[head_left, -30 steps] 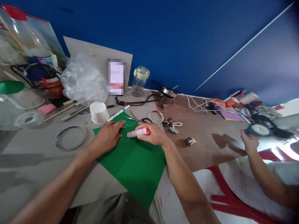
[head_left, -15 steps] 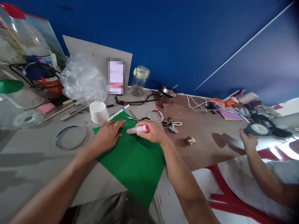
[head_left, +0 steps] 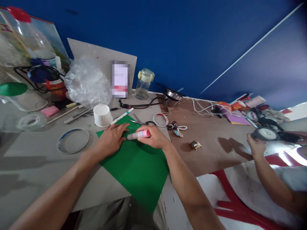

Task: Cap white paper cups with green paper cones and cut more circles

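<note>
Your left hand (head_left: 109, 139) lies flat on a sheet of green paper (head_left: 136, 172), with the fingers spread a little and pressing down. That hand seems to be there to keep the sheet from sliding. Your right hand (head_left: 153, 137) holds a glue stick (head_left: 138, 134) on its side, just above the sheet. The fingers curl around the pink end, and the pale tip points toward your left hand. Holding it by that end leaves the tip free. The sheet looks thin and smooth. It lies turned like a diamond on a grey board (head_left: 31, 169), and its bottom corner pokes out past the board's edge, near your lap. Just past the sheet are scissors (head_left: 141, 122) with black loops, a white marker pen (head_left: 122, 116) and a white paper cup (head_left: 102, 115). A clear tape roll (head_left: 31, 122) and a thin round band (head_left: 72, 141) sit off to the left. Over on the brown table (head_left: 211, 150), another person's hand (head_left: 256, 144) holds a round thing (head_left: 266, 134).
</note>
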### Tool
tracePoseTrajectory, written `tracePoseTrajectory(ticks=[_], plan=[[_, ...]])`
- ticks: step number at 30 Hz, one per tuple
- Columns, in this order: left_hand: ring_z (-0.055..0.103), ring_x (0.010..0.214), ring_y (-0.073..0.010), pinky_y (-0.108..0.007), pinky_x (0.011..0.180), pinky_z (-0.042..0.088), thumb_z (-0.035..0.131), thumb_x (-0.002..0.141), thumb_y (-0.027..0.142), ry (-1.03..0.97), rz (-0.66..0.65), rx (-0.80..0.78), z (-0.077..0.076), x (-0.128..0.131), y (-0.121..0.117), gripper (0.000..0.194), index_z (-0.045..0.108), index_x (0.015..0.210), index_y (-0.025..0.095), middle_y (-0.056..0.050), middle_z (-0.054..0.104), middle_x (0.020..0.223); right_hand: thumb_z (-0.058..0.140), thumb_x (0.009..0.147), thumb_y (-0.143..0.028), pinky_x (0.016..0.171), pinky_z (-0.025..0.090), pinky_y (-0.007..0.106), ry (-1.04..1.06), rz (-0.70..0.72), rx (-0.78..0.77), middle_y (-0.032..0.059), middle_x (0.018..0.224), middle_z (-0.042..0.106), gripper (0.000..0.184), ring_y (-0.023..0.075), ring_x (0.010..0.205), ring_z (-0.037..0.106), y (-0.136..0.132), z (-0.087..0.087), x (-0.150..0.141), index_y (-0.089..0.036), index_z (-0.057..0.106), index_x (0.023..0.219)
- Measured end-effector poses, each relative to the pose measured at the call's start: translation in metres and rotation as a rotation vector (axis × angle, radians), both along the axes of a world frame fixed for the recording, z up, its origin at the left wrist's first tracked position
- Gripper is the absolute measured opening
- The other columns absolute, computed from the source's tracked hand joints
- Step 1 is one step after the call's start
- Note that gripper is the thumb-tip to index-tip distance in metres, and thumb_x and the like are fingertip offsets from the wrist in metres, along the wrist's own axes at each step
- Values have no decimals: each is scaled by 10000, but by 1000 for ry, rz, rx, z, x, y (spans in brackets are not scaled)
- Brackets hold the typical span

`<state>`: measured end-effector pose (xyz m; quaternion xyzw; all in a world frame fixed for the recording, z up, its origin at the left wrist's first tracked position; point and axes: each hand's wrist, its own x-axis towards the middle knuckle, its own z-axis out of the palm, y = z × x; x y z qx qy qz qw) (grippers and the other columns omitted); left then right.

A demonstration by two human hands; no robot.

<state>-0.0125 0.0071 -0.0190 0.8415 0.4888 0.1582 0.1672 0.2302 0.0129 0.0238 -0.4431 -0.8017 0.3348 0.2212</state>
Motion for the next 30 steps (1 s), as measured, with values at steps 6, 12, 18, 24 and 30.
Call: tracePoseTrajectory(ticks=[6, 12, 18, 24, 30], plan=[[578, 1280, -328, -520, 1087, 436, 543, 885, 156, 7, 3, -6, 0, 1, 0, 564, 459, 1443, 157, -104, 724, 1277, 739, 771, -244, 719, 442, 272, 5, 17, -43, 16, 854, 727, 222, 146, 727, 602, 0, 0, 2, -179, 743, 983], [585, 1277, -313, -496, 1083, 446, 535, 891, 160, 17, 1, -12, 1, 0, 0, 557, 454, 1441, 180, -94, 723, 1279, 751, 760, -233, 740, 446, 278, -20, -40, 16, 21, 867, 733, 236, 155, 749, 609, 1, 0, 2, -185, 744, 991], [570, 1288, -326, -529, 1096, 430, 511, 899, 171, 31, 5, -15, 2, 1, -1, 557, 442, 1452, 152, -108, 717, 1295, 750, 770, -240, 783, 440, 289, -65, -38, 37, 18, 862, 736, 218, 160, 773, 619, -1, 2, 0, -192, 749, 983], [581, 1281, -323, -523, 1081, 443, 506, 899, 185, 24, 8, -12, 3, 1, -1, 549, 454, 1446, 174, -107, 721, 1283, 737, 783, -243, 768, 441, 286, -41, 38, 1, 13, 845, 736, 202, 155, 753, 620, -2, 3, -1, -185, 744, 976], [587, 1274, -326, -515, 1078, 445, 523, 896, 184, 14, 7, -7, 2, 1, -2, 548, 462, 1441, 190, -103, 723, 1276, 754, 764, -237, 778, 447, 295, -54, -9, 29, 8, 853, 737, 214, 160, 742, 613, -1, 1, 0, -205, 744, 975]])
